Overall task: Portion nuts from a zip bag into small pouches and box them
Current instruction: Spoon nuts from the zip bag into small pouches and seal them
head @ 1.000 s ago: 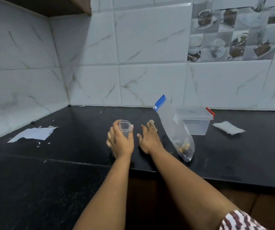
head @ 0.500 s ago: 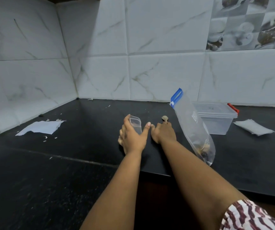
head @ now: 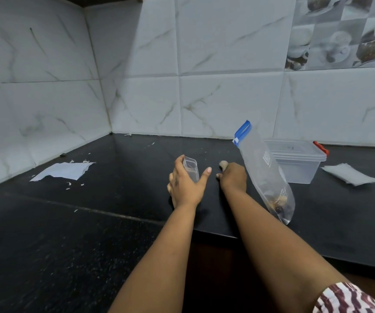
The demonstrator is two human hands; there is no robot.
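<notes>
A small clear pouch is held upright in the left hand, mouth up, thumb spread, probably so it can be filled. Just right of it, a pale nut is pinched in the right hand. The zip bag leans beside that hand, few nuts at its bottom. The closed box sits farther right. The fingertips are hidden.

Dim, cool indoor light falls evenly over the scene. The white wall tiles look bluish grey, with a darker shadow band across the corner toward 11 o'clock. The black table shows a faint speckled sheen. Wide-angle distortion bends tile lines near the edges. Detail is slightly soft throughout.
</notes>
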